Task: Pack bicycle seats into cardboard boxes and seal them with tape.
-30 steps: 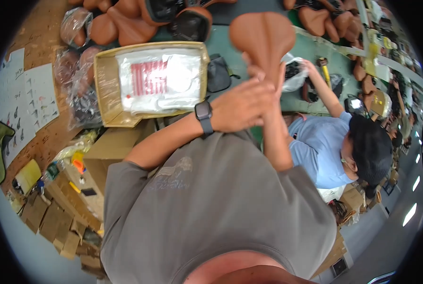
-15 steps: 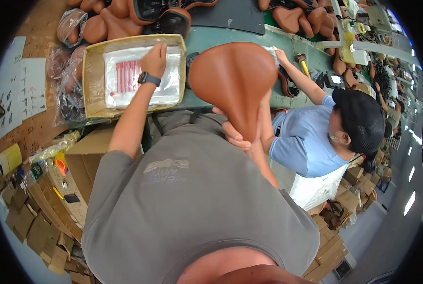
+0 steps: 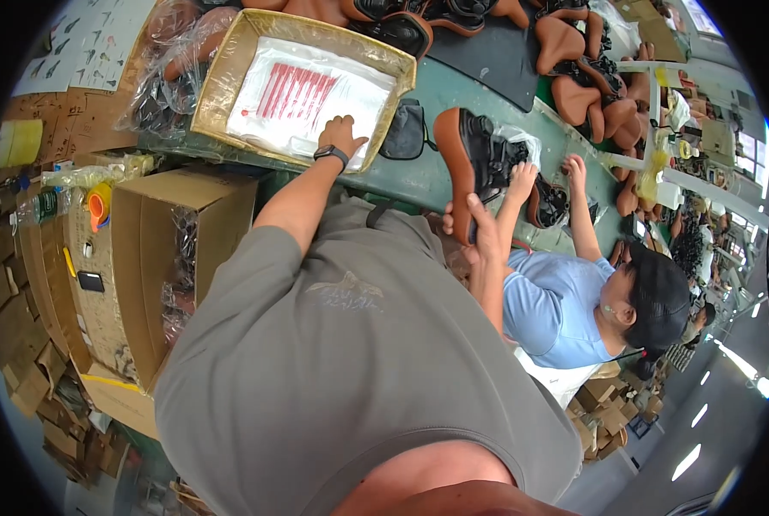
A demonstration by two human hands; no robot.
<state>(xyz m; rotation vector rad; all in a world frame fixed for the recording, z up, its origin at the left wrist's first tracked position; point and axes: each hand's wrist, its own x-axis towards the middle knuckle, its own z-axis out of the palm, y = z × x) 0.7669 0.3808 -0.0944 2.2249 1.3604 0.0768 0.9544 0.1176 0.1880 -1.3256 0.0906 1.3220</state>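
A brown bicycle saddle [image 3: 455, 150] is in my right hand [image 3: 484, 232], which grips it by its narrow nose. The saddle stands on edge, its black underside facing right. My left hand [image 3: 341, 136] lies with fingers spread on a stack of clear plastic bags [image 3: 264, 125] with red print, close to the near right corner of the yellowish cardboard tray [image 3: 221, 64] that holds them. Whether a bag is pinched under its fingers, I cannot make out.
At my right a person in a blue shirt [image 3: 539, 301] reaches over the green table [image 3: 436, 86], hands near a plastic-wrapped saddle. A black pouch [image 3: 404, 131] lies beside the tray. More brown saddles [image 3: 565, 43] are piled at the back. An open carton [image 3: 152, 224] stands at my left.
The saddle has turned from brown top facing me to on edge, underside showing. My left hand went from a closed shape over the bags to spread fingers nearer the tray's edge. The view has shifted.
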